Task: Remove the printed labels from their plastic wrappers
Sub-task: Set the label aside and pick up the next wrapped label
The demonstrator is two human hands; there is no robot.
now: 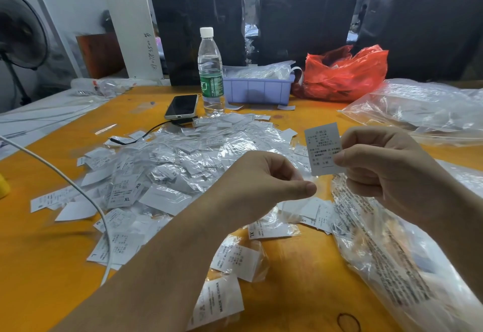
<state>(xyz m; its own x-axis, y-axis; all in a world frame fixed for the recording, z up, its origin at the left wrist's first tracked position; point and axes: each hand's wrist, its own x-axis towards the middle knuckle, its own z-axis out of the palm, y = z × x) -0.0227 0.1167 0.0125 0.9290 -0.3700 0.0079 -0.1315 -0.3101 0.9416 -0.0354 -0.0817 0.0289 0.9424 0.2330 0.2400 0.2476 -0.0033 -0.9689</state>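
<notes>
- Head view: the right hand (376, 164) pinches a printed label (323, 148) between thumb and curled fingers, holding it upright above the orange table (52, 266); its small print is too blurred to read.
- The left hand (264, 182) has its fingers curled with thumb to forefinger; whether it holds a clear wrapper cannot be told.
- A pile of wrapped labels (167, 167) covers the table's middle, partly hidden by the left forearm.
- A large printed plastic bag (386, 258) runs off the right edge.

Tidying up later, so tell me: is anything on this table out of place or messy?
Wrapped labels lie scattered loosely over the orange table, some covering the black cable by the phone. A white cable trails across the heap.
</notes>
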